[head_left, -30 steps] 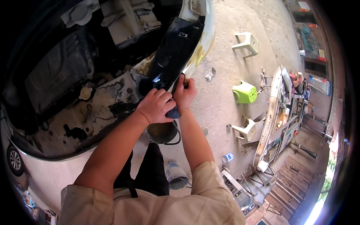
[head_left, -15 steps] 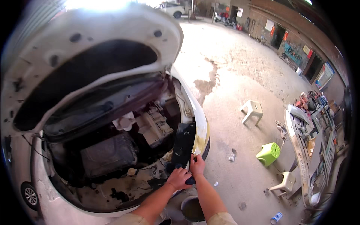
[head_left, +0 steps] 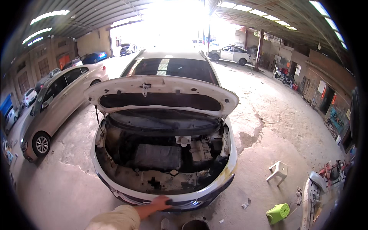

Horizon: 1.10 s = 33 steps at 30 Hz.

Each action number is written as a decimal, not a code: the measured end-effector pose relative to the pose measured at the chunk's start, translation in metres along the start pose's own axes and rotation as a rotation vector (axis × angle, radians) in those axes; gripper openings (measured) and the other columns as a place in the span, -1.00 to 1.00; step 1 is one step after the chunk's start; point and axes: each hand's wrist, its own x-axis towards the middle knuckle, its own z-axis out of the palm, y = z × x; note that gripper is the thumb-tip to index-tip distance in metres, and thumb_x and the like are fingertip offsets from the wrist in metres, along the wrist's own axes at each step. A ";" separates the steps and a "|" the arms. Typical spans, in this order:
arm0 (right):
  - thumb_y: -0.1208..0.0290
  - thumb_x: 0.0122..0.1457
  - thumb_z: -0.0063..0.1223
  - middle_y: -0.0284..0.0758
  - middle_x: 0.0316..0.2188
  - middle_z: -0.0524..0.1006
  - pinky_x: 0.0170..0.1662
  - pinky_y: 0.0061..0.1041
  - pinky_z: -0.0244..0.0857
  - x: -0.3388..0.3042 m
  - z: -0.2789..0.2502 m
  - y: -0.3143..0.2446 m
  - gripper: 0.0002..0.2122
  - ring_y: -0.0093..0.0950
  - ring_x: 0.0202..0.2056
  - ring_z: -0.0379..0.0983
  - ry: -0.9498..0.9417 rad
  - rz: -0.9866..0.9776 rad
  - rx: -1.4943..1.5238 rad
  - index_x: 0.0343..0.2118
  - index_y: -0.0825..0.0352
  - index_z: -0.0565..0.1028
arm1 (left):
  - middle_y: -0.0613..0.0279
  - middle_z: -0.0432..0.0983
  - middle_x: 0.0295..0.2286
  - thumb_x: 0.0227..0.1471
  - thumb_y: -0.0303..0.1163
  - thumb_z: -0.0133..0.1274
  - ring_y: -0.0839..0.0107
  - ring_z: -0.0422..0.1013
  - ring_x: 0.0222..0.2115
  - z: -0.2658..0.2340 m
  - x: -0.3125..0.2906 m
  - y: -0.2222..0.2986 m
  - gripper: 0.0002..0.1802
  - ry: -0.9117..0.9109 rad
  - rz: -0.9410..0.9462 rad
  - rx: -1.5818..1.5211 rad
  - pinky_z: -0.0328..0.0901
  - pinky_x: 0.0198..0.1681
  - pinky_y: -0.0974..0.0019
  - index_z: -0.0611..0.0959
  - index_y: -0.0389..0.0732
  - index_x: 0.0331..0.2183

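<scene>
My left hand (head_left: 159,202) reaches in from the lower edge to the front end of a white car (head_left: 115,188). It rests at the bumper below the engine bay, with its fingers closed round a small dark object (head_left: 168,202), whose kind I cannot make out. The hood (head_left: 161,85) stands raised over the engine bay, where a dark engine cover (head_left: 158,156) shows. A yellowish patch (head_left: 231,167) marks the right front fender. My right hand is out of view.
A dark bucket (head_left: 194,225) stands at the lower edge. To the right are a white stool (head_left: 278,172), a green stool (head_left: 276,214) and a long bench-like piece (head_left: 305,203) with parts around it. A silver sedan (head_left: 65,96) is parked on the left.
My view has lifted and swung left, bringing the whole car front in. My left hand has gone from the right fender corner to the front bumper; my right hand has left the view.
</scene>
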 end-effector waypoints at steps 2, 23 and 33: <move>-0.04 0.33 -0.18 0.08 0.02 0.49 0.10 -0.14 0.31 -0.028 -0.019 0.025 -0.42 -0.03 0.07 0.38 0.042 0.048 0.027 0.09 0.47 0.47 | 0.06 0.49 0.04 -0.08 0.22 0.26 0.05 0.37 0.12 -0.012 -0.064 -0.017 -0.27 0.093 -0.218 -0.036 0.30 0.18 0.05 0.66 -0.02 0.04; 0.23 0.12 0.23 -0.09 -0.26 0.67 -0.06 -0.25 0.45 0.052 0.037 -0.082 -0.69 -0.14 -0.16 0.62 0.174 -0.185 0.222 -0.13 0.29 0.65 | -0.17 0.56 -0.12 0.01 -0.11 0.34 -0.13 0.49 -0.08 -0.072 -0.022 -0.059 -0.41 0.474 -0.044 -0.243 0.36 0.03 0.02 0.59 -0.27 -0.03; 0.26 0.11 0.24 -0.11 -0.43 0.63 -0.19 -0.25 0.42 0.107 0.077 -0.267 -0.75 -0.17 -0.33 0.59 0.491 -0.166 0.386 -0.34 0.38 0.58 | 0.11 0.44 -0.09 -0.21 -0.31 0.38 0.06 0.36 -0.02 -0.013 0.160 0.059 -0.28 0.123 0.741 0.185 0.23 0.09 -0.04 0.54 0.08 0.07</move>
